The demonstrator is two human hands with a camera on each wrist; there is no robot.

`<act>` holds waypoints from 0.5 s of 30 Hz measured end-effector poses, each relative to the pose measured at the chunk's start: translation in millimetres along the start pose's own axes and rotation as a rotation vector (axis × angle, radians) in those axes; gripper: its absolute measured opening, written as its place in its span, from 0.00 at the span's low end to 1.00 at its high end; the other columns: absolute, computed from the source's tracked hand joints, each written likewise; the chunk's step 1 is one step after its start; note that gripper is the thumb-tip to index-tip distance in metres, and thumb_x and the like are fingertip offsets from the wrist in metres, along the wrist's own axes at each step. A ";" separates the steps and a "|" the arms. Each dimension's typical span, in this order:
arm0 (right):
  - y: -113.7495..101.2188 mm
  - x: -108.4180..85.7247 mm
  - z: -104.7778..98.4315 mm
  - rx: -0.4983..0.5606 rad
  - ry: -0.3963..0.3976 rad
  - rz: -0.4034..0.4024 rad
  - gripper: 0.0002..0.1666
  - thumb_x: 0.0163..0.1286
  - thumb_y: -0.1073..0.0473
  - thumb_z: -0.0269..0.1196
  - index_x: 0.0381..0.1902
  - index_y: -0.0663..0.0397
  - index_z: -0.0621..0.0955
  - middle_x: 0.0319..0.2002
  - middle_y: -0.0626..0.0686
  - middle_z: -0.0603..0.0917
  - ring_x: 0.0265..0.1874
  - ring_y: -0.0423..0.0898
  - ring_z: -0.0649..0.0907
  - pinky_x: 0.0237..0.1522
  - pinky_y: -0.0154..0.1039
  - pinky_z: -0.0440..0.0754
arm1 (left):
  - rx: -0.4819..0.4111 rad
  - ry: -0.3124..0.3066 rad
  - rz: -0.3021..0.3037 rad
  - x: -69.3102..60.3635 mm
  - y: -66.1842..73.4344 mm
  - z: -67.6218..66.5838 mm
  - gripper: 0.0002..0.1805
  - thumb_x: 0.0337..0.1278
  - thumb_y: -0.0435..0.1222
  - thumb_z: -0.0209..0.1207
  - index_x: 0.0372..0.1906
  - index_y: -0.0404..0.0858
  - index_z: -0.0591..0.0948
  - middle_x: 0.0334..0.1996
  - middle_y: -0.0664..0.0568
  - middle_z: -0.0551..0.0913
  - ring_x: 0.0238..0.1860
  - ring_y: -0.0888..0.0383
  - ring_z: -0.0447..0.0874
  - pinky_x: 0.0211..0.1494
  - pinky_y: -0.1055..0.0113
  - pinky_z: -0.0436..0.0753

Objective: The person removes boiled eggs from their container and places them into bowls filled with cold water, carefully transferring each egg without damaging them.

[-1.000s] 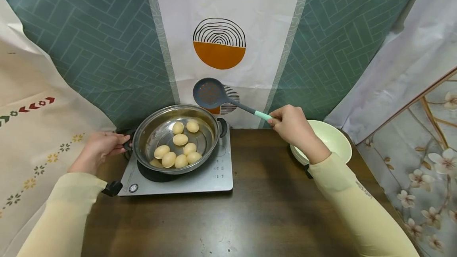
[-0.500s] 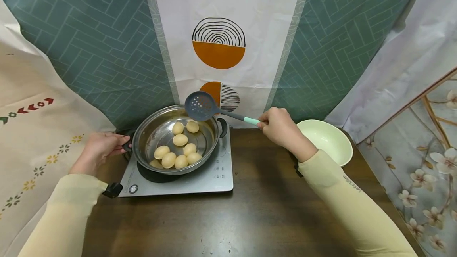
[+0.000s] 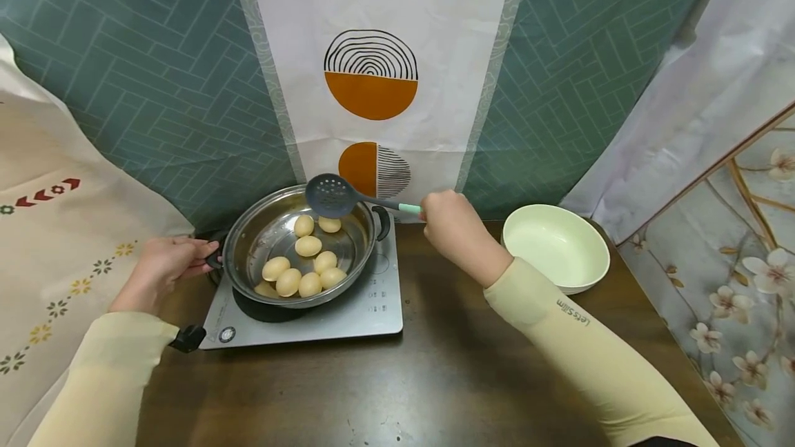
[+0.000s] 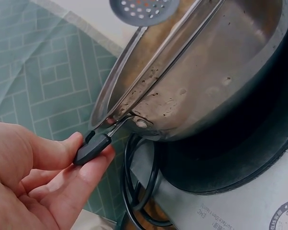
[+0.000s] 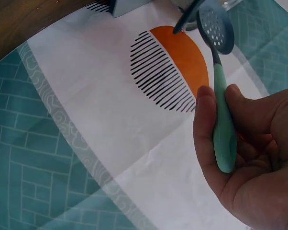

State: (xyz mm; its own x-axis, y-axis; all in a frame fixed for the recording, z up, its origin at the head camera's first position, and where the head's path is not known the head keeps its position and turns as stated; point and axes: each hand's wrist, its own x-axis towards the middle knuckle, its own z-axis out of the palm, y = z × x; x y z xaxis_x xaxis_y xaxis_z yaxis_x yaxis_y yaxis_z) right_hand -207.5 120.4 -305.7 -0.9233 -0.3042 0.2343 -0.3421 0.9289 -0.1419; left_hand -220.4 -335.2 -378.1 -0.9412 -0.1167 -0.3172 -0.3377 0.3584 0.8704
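A stainless steel pan with two black side handles holds several pale yellow, egg-shaped pieces, some of them gathered near the front wall. My left hand pinches the pan's left handle between thumb and fingers. In my right hand is a grey skimmer with a perforated round head; the fingers grip its mint-green handle. The skimmer's head hangs over the back of the pan, partly hiding one piece. It carries nothing that I can see.
Under the pan is a silver induction cooker on a dark wooden table. A pale green bowl stands to the right, beyond my right forearm. A black cord lies looped behind the cooker. Patterned cloths hang at the back and sides.
My right hand has moved left and brought the skimmer down from in front of the back cloth to over the pan. My left hand keeps its hold on the handle; the head view shifts slightly.
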 end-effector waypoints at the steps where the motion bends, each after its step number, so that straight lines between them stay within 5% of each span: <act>1: -0.6 0.1 2.0 -0.028 0.009 -0.014 0.05 0.56 0.68 0.63 0.25 0.56 0.85 0.21 0.51 0.82 0.19 0.46 0.79 0.20 0.37 0.79 | -0.007 -0.003 -0.004 0.2 0.0 -0.2 0.14 0.59 0.39 0.60 0.47 0.37 0.81 0.24 0.68 0.83 0.29 0.67 0.85 0.35 0.71 0.87; 3: -2.2 -0.3 5.7 -0.085 0.032 -0.047 0.05 0.54 0.70 0.63 0.24 0.57 0.84 0.20 0.52 0.82 0.20 0.48 0.80 0.20 0.40 0.80 | -0.018 -0.011 -0.009 0.1 0.2 -1.0 0.04 0.59 0.39 0.60 0.36 0.46 0.84 0.24 0.65 0.84 0.28 0.67 0.84 0.35 0.72 0.87; 5: -4.4 -0.5 8.8 -0.144 0.063 -0.092 0.06 0.54 0.71 0.62 0.23 0.57 0.83 0.19 0.52 0.81 0.20 0.49 0.80 0.20 0.42 0.81 | -0.023 -0.017 -0.010 0.1 0.5 -1.8 0.08 0.61 0.38 0.58 0.28 0.52 0.84 0.24 0.65 0.84 0.28 0.67 0.84 0.36 0.72 0.87; 15: -25.3 -1.4 18.4 -0.345 0.256 -0.289 0.11 0.57 0.74 0.59 0.20 0.58 0.81 0.17 0.52 0.78 0.19 0.49 0.78 0.19 0.40 0.81 | -0.032 -0.024 -0.035 1.8 1.7 -3.5 0.08 0.58 0.40 0.61 0.25 0.52 0.85 0.23 0.63 0.84 0.27 0.67 0.84 0.36 0.72 0.87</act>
State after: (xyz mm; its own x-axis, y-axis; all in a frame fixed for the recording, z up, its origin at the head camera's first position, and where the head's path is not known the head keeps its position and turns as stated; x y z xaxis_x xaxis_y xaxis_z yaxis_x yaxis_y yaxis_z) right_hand -200.8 93.4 -320.2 -0.7126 -0.5370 0.4515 -0.4591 0.8436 0.2787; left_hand -222.7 -338.0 -375.9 -0.9285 -0.1064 -0.3557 -0.3706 0.3246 0.8702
